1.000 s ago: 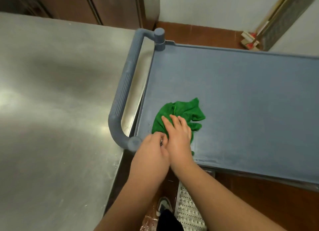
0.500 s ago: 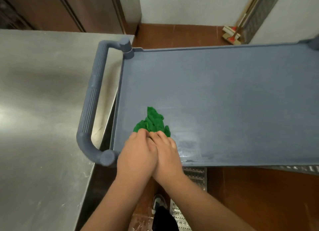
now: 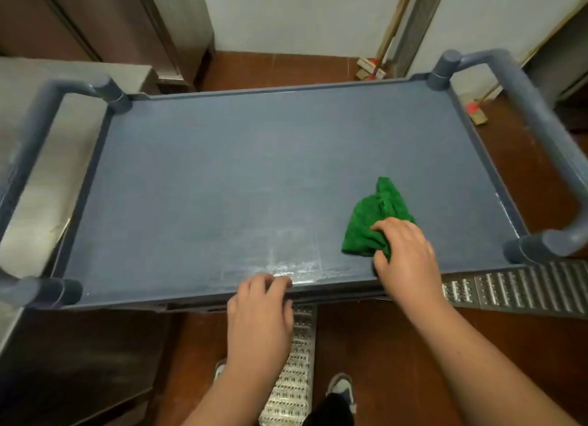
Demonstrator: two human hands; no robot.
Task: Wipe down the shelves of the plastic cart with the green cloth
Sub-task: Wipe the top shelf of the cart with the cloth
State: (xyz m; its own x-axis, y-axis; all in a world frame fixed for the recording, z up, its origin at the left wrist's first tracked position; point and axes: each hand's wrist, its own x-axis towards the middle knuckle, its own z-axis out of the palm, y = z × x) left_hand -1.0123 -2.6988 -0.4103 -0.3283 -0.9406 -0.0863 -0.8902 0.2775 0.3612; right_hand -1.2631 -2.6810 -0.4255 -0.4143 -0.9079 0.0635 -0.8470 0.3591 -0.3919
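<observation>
Far left: steel counter [image 3: 38, 158], dull and smeared, hard against the cart's left handle [image 3: 28, 133]. Behind it, brown cabinet doors [image 3: 105, 21] and a white wall [image 3: 286, 12]. Centre: blue-grey top shelf [image 3: 241, 171] of the cart, raised lip all round, a pale wet streak [image 3: 292, 266] near the front edge. Just at that streak, left hand [image 3: 259, 320], fingers curled over the front lip and gripping it. Below, red-brown floor [image 3: 375, 339] with a perforated metal drain grate [image 3: 294, 371] and two shoes [image 3: 342, 387] either side of it. Right of centre on the shelf: green cloth [image 3: 372, 225], bunched, lying toward the front right corner. Right hand [image 3: 405, 260] on the cloth's near edge, fingers bent and clutching it against the shelf. Further right: right handle [image 3: 541, 123], another grate [image 3: 525, 285] beneath, and brooms [image 3: 372, 66] leaning at the back wall.
</observation>
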